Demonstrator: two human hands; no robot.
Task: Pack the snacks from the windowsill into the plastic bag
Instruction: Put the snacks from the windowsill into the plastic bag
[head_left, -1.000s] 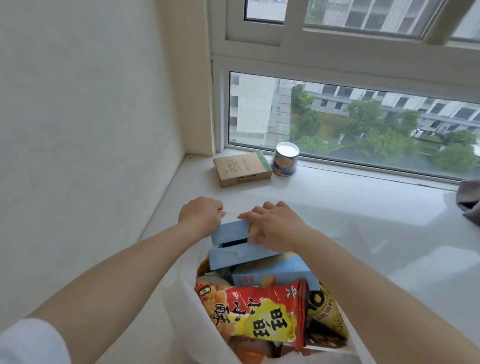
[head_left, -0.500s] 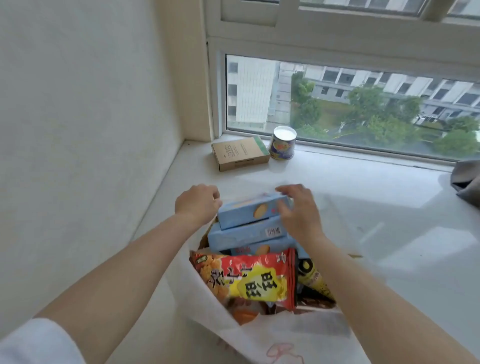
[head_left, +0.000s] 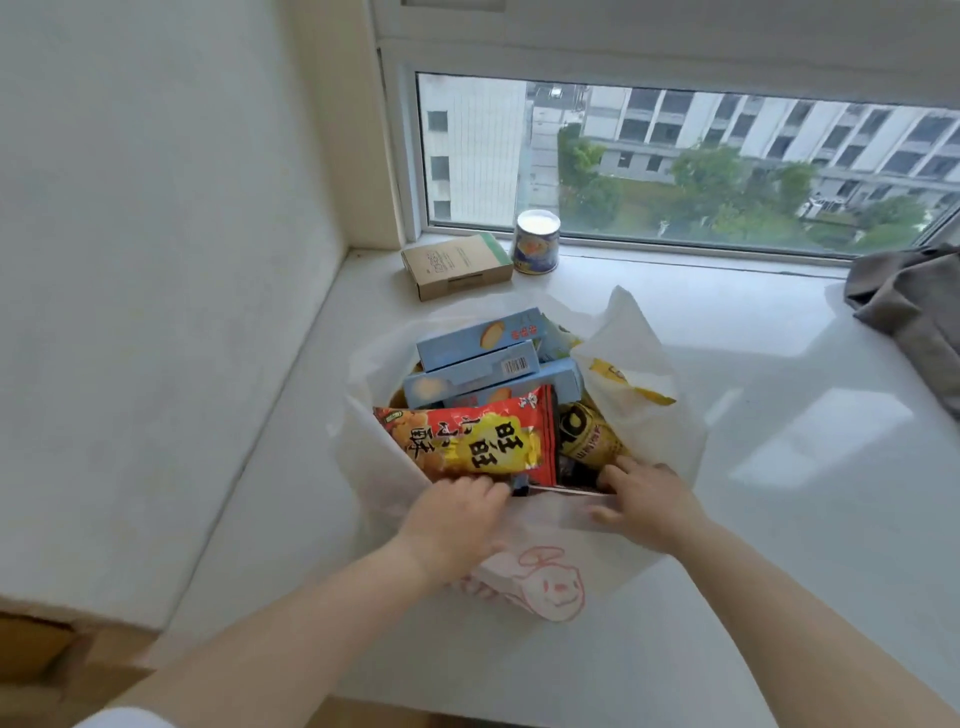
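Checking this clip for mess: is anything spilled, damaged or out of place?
Nothing spilled or damaged. The bag is full, its blue boxes stacked askew above the rim. A brown box and a can sit unpacked by the window.

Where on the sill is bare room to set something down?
Free: the sill between the plastic bag and grey cloth, and the strip between bag and left wall. Crowded: the back corner, with the cardboard box beside the can.

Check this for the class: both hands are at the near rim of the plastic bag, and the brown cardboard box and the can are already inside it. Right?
Not quite. In the head view both hands, left hand and right hand, are at the plastic bag, but the brown cardboard box and can stand on the windowsill.
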